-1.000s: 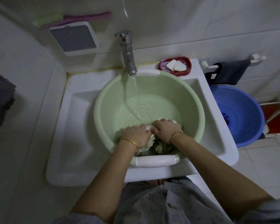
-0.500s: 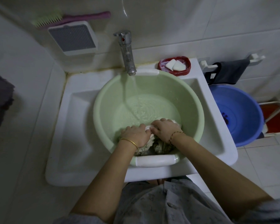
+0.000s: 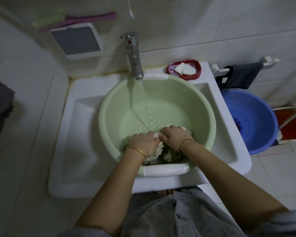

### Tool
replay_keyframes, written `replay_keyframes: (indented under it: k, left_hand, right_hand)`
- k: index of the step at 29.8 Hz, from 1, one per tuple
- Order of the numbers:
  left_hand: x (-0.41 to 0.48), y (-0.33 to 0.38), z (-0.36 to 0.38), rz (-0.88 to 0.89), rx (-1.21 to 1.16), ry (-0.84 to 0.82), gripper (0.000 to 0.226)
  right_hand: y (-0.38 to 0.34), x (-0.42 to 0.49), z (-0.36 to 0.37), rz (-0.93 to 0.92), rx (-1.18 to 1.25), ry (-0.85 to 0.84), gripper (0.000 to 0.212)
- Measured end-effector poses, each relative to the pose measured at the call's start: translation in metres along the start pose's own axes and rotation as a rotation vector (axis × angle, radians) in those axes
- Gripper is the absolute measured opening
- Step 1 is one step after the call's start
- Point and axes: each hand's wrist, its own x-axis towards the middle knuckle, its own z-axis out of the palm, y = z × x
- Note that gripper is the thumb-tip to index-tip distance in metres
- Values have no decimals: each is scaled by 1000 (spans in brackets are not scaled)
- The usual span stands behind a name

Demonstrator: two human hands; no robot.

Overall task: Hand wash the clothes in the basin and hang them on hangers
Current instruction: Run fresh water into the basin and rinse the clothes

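At the green basin's (image 3: pixel 109 120) six o'clock, left hand (image 3: pixel 142 142) and right hand (image 3: pixel 173 135) both clutch the bunched cloth (image 3: pixel 169 155) — soft, waterlogged, likely heavy — best gripped by bunched folds.

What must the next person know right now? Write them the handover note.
Left hand and right hand: both grip the bunched wet cloth at the near side of the green basin.
The basin sits in the white sink; the tap runs into it.
Soap lies in the red dish.
Done: cloth wetted, scrubbing under way.
Left: finish washing, rinse, wring, hang. No hangers in view.
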Motion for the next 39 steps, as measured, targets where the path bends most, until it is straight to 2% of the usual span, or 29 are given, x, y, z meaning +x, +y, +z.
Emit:
replay_keyframes:
  k: [39]
  left_hand:
    - [0,5,4,-62,8,41,47]
  right_hand:
    - [5,0,2,-90,-68,-12,45]
